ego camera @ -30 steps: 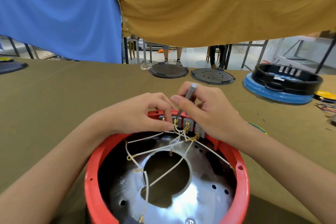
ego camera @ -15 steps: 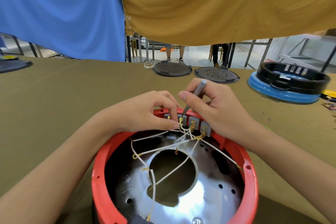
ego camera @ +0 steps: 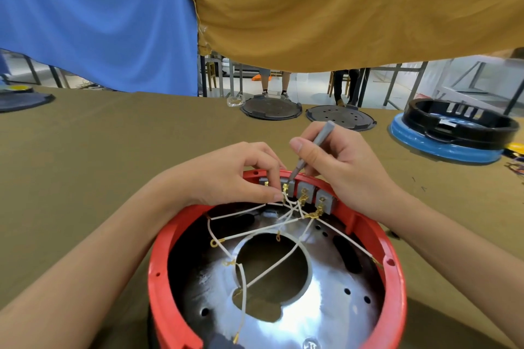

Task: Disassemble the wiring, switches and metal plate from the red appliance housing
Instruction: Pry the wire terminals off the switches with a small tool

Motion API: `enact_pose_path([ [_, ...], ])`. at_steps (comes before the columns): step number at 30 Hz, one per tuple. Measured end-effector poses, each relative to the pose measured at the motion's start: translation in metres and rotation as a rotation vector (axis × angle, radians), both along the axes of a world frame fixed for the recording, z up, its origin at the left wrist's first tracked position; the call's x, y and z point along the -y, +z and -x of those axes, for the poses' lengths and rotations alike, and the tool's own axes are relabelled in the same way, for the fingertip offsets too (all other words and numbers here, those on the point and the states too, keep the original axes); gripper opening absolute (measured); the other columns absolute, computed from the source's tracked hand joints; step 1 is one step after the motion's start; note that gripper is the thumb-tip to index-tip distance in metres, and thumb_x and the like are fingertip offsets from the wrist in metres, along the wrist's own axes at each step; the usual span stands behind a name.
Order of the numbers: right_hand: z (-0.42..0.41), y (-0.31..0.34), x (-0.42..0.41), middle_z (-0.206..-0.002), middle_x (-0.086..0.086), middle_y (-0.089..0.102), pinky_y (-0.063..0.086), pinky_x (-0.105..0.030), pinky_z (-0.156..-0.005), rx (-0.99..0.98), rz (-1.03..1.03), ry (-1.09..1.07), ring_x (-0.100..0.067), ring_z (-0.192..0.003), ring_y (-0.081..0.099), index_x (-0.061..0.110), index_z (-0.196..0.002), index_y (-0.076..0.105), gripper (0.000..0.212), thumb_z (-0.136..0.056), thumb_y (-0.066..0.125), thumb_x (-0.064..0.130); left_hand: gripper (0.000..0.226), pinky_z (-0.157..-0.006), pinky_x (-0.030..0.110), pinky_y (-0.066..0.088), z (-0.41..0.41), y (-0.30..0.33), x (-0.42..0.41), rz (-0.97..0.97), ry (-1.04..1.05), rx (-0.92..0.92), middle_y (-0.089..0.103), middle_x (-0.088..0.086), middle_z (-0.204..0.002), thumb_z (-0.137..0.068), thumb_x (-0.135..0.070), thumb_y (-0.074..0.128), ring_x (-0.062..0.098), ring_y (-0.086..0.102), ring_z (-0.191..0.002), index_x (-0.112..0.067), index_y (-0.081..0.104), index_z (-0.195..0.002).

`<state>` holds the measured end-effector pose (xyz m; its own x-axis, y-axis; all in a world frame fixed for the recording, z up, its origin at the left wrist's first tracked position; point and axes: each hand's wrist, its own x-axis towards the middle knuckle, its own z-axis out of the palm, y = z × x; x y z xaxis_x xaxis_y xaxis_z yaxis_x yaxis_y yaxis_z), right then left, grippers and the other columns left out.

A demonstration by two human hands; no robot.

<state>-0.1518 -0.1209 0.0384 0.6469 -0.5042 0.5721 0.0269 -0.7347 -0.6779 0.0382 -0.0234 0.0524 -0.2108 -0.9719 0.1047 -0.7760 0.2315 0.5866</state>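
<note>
The round red housing (ego camera: 158, 258) lies open-side up in front of me. Inside it sits a shiny metal plate (ego camera: 334, 309) with a large central hole. White wires (ego camera: 272, 270) with brass terminals cross over the plate to a row of grey switches (ego camera: 323, 201) at the far rim. My left hand (ego camera: 226, 176) pinches a wire end at a brass terminal on one switch. My right hand (ego camera: 343, 161) grips a thin grey screwdriver (ego camera: 314, 147), its tip set against the same switch.
Two black round lids (ego camera: 270, 109) (ego camera: 340, 117) lie at the table's far edge. A black ring on a blue base (ego camera: 453, 133) stands at the right. A dark disc (ego camera: 22, 100) is at the far left. Blue and ochre cloths hang above.
The view has shifted so the housing sits lower and further right in frame. Both hands stay at the switch row; the screwdriver tilts a bit more to the right.
</note>
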Motion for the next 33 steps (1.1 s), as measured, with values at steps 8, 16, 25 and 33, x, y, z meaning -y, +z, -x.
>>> enact_pose_path([
  [8, 0.001, 0.005, -0.004, -0.071, 0.001, 0.061, 0.050, -0.043, -0.061, -0.130, 0.223, 0.025, -0.019, -0.065, 0.059, 0.020, -0.084, 0.062, 0.025, -0.096, 0.055, 0.041, 0.007, -0.109, 0.041, 0.036, 0.002, 0.001, -0.001, 0.019, -0.005, 0.002, 0.056, -0.019, -0.110, -0.085, -0.034, 0.076, 0.002, 0.054, -0.111, -0.032, 0.072, -0.079],
  [16, -0.002, 0.007, 0.006, -0.066, -0.009, 0.058, 0.052, -0.039, -0.065, -0.075, -0.188, 0.059, -0.028, -0.060, 0.054, 0.009, -0.081, 0.059, 0.026, -0.097, 0.060, 0.030, 0.011, -0.106, 0.028, 0.037, 0.003, 0.000, -0.001, 0.014, -0.003, -0.001, 0.056, -0.021, -0.117, -0.085, -0.032, 0.076, -0.004, 0.054, -0.113, -0.034, 0.071, -0.075],
  [25, -0.004, -0.003, 0.005, -0.060, 0.005, 0.057, 0.049, -0.020, -0.056, 0.017, -0.269, 0.013, -0.008, -0.054, 0.053, 0.014, -0.080, 0.060, 0.024, -0.097, 0.059, 0.030, 0.011, -0.109, 0.035, 0.038, 0.002, 0.001, -0.002, 0.000, -0.008, -0.007, 0.056, -0.020, -0.118, -0.085, -0.035, 0.076, -0.004, 0.055, -0.112, -0.035, 0.071, -0.075],
  [33, -0.003, 0.003, 0.001, -0.073, -0.009, 0.059, 0.052, -0.044, -0.067, -0.065, 0.050, 0.033, -0.025, -0.069, 0.061, 0.013, -0.083, 0.060, 0.025, -0.097, 0.058, 0.033, 0.008, -0.110, 0.032, 0.035, 0.002, -0.001, 0.000, 0.000, 0.010, 0.012, 0.054, -0.027, -0.116, -0.085, -0.037, 0.075, -0.007, 0.051, -0.115, -0.036, 0.071, -0.078],
])
